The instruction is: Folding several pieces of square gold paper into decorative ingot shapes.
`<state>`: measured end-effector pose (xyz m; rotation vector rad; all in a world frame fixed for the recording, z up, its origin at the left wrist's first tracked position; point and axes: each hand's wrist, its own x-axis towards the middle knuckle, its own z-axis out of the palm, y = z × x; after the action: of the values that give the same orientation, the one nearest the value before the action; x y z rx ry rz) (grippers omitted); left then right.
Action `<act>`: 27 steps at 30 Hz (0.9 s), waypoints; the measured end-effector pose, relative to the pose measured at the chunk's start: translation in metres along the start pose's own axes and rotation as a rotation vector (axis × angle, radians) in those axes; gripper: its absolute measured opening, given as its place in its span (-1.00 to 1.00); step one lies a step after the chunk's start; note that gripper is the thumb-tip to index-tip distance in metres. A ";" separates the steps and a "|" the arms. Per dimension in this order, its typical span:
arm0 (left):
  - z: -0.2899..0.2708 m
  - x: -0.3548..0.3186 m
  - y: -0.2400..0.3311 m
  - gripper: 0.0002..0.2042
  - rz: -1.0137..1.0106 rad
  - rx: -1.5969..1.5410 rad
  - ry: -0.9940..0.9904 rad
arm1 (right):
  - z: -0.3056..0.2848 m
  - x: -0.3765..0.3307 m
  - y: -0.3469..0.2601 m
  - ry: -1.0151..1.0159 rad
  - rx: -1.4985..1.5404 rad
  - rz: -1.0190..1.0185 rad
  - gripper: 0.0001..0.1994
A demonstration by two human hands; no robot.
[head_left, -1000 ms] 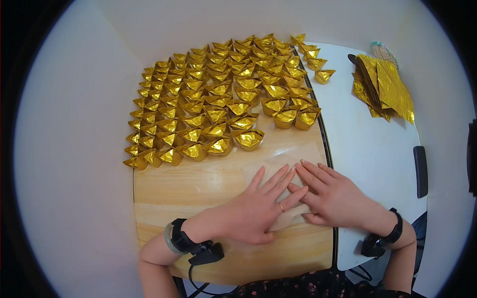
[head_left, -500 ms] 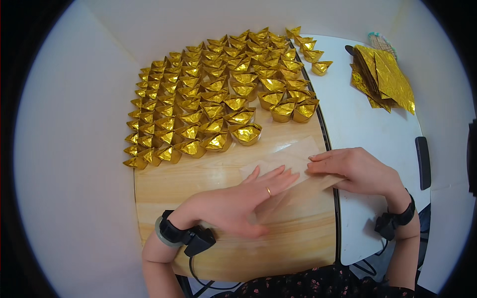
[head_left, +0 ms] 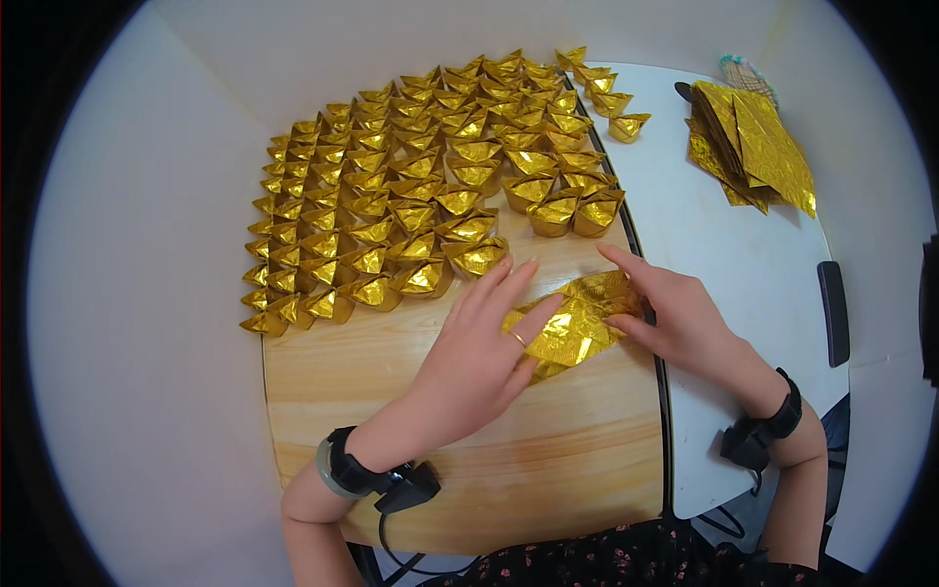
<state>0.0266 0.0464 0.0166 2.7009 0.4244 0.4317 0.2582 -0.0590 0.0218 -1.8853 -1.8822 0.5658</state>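
Observation:
A folded sheet of gold foil paper (head_left: 577, 328) is slightly creased, its shiny side facing up, between my two hands over the wooden table. My left hand (head_left: 479, 342), with a ring on one finger, has the paper's left end between thumb and ringed finger; its other fingers stretch forward. At the right end, my right hand (head_left: 675, 308) grips the sheet with its thumb on the near side, the index finger reaching past the far edge. Rows of folded gold paper ingots (head_left: 367, 205) stand just beyond my hands.
The wooden tabletop (head_left: 469, 470) meets a white table (head_left: 704, 430) along a dark edge at right. On the white table lie a stack of gold foil sheets (head_left: 773, 147), a dark phone-like slab (head_left: 832, 313) and several more ingots (head_left: 628, 126). Pale walls enclose the left and back.
The foil paper has turned from its pale side up, pressed on the table, to its gold side up. My left hand has moved up and its fingers now point forward.

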 end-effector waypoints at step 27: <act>0.015 -0.006 0.004 -0.17 0.145 -0.037 -0.424 | 0.001 -0.005 0.026 0.023 -0.537 -0.406 -0.30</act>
<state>0.0277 0.0359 0.0037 2.6955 0.1004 -0.0997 0.2792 -0.0638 0.0071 -1.6943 -2.4863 -0.1059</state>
